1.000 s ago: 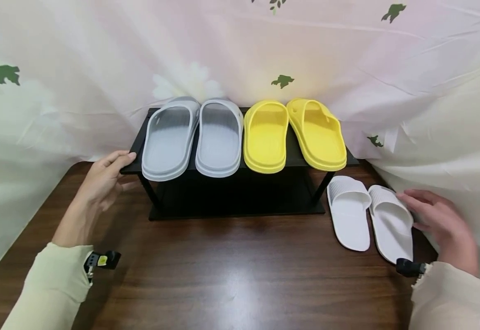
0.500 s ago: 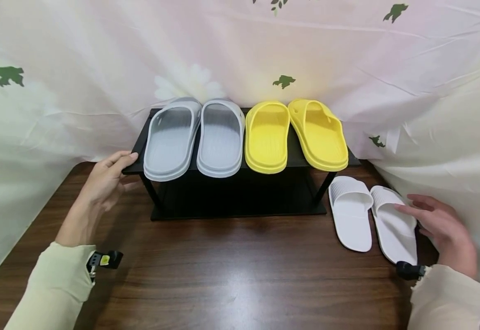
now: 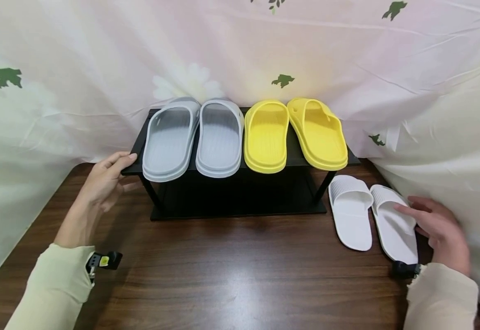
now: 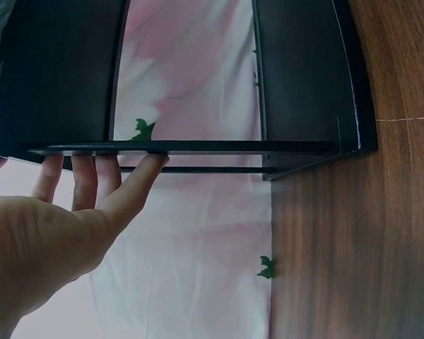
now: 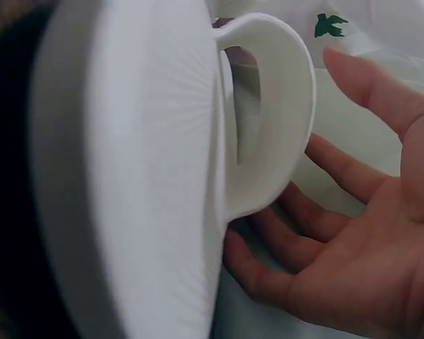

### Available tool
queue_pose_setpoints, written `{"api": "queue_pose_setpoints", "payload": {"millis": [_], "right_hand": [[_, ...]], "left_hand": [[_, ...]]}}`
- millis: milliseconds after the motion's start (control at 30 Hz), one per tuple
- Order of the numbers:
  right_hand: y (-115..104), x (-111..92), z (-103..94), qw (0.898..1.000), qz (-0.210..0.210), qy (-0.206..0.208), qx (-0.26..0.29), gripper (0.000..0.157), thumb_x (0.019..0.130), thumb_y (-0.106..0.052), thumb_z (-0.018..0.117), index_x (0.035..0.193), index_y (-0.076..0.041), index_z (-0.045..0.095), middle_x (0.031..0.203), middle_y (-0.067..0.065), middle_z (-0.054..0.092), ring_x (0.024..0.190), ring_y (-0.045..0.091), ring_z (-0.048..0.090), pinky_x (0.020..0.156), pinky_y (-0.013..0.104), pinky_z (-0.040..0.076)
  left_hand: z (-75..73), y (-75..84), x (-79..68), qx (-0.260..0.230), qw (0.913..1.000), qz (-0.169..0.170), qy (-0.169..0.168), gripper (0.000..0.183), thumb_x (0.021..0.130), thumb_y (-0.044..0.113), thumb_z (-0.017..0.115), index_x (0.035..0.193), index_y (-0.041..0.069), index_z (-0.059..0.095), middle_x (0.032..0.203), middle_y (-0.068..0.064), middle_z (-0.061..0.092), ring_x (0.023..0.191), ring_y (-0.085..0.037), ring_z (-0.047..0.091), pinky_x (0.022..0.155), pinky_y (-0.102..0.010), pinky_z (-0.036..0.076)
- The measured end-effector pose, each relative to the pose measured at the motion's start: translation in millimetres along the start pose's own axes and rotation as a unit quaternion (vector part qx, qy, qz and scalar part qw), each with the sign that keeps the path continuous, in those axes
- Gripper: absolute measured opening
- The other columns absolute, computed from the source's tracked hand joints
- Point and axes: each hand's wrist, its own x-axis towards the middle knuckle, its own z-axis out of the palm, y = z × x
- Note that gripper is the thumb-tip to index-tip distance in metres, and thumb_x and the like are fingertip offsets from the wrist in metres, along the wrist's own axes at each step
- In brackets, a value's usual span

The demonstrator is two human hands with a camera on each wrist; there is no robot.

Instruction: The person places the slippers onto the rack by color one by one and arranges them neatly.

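Note:
At the left end of a black two-tier shoe rack (image 3: 240, 211), my left hand (image 3: 104, 181) grips the corner of the top shelf. In the left wrist view its fingers (image 4: 131, 194) touch the rack's side. My right hand (image 3: 439, 224) is at the outer side of the right white slipper (image 3: 396, 233). Its thumb is spread over that slipper, apart from the strap, and the other fingers reach toward the strap's outer edge; whether they touch cannot be told. The left white slipper (image 3: 351, 224) lies beside it on the brown wooden surface.
Grey clogs (image 3: 167, 146) and yellow clogs (image 3: 266, 142) stand in pairs on the top shelf. A pale printed cloth (image 3: 100, 55) hangs behind the rack and along both sides, close to my right hand. Brown wood (image 3: 223, 270) lies in front of the rack.
My right hand has shifted slightly, and its thumb has come from beside the right slipper's strap to over the slipper. My left hand keeps its hold on the rack.

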Motion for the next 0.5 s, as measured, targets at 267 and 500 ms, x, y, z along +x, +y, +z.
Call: {"api": "queue_pose_setpoints", "payload": {"millis": [267, 500], "right_hand": [[8, 4, 4.1, 0.998, -0.024, 0.04, -0.029, 0.084, 0.098, -0.045, 0.066, 0.155, 0.002, 0.027, 0.143, 0.026, 0.026, 0.102, 0.011, 0.048, 0.068, 0.016, 0.045], [14, 5, 4.3, 0.997, -0.042, 0.042, -0.039, 0.074, 0.098, -0.019, 0.068, 0.146, 0.017, 0.025, 0.128, 0.03, 0.038, 0.071, -0.016, 0.045, 0.064, 0.015, 0.052]], "left_hand": [[-0.6, -0.8, 0.1, 0.008, 1.0, -0.003, -0.002, 0.017, 0.101, 0.023, 0.068, 0.113, 0.011, 0.069, 0.117, -0.003, 0.058, 0.095, -0.011, 0.065, 0.081, -0.036, 0.06], [0.0, 0.2, -0.2, 0.006, 1.0, -0.004, -0.002, 0.017, 0.1, 0.023, 0.068, 0.113, 0.012, 0.07, 0.118, -0.003, 0.058, 0.095, -0.011, 0.066, 0.081, -0.036, 0.06]]}}
